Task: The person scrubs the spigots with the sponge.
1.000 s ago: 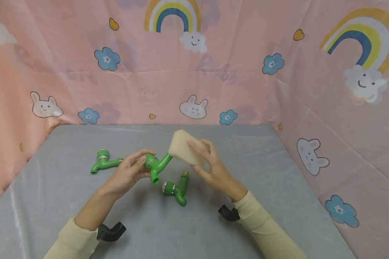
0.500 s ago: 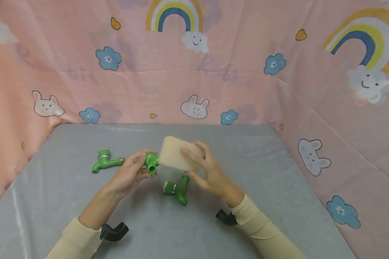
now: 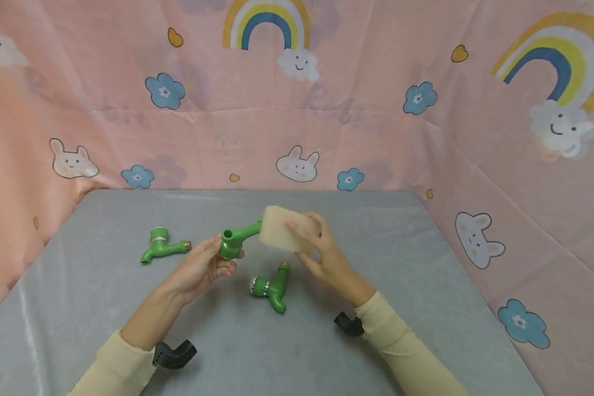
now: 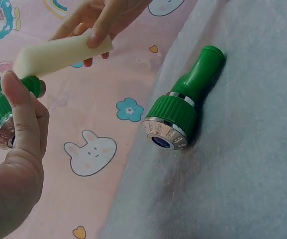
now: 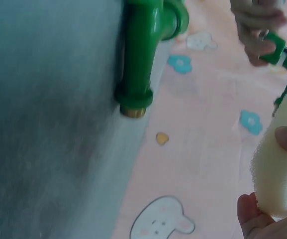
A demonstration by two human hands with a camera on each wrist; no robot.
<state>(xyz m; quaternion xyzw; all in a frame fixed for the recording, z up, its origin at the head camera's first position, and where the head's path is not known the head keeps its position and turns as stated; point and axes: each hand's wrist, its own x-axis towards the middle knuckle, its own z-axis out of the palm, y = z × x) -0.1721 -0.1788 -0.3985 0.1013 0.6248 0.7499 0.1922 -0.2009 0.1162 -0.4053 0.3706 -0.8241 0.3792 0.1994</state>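
Note:
My left hand (image 3: 200,269) grips a green faucet (image 3: 231,242) by its knob end, above the table. The faucet's spout opening faces up and its pipe points right. In my right hand (image 3: 329,264) is a pale cream sponge (image 3: 282,228), pinched between thumb and fingers. The sponge's left edge overlaps the pipe's end in the head view. From the left wrist, the sponge (image 4: 58,55) lies along the top of the held faucet, close to its threaded end. The knob's silver cap (image 4: 5,134) shows between the left fingers.
A second green faucet (image 3: 272,286) lies on the grey table (image 3: 297,357) below the hands. Another green faucet (image 3: 163,246) lies left of the left hand. Black curved pieces (image 3: 174,355) stick out at both cuffs. A pink patterned cloth (image 3: 366,148) hangs behind and beside the table.
The left hand has turned the faucet, so its spout went from pointing down, to facing the camera, to facing up. The sponge slid left over the pipe, then back right.

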